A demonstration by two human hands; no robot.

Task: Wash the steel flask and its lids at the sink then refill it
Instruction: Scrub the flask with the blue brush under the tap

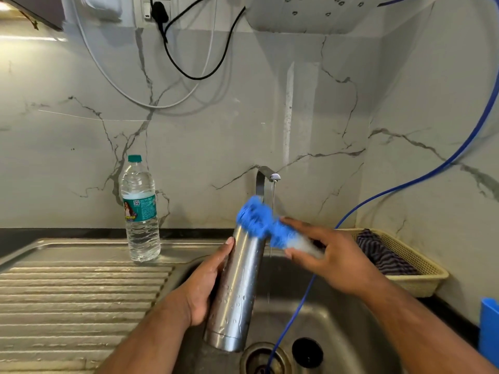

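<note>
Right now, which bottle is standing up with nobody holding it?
The clear plastic bottle with the teal cap, standing alone on the draining board. The steel flask is tilted in the left hand's grip over the sink.

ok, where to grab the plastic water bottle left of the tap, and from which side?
Water bottle: wrap the labelled middle, coming from the front or left. It stands upright with the wall close behind, and the left hand holding the steel flask crowds its right. The clear body looks thin, so probably squeeze lightly.
</note>
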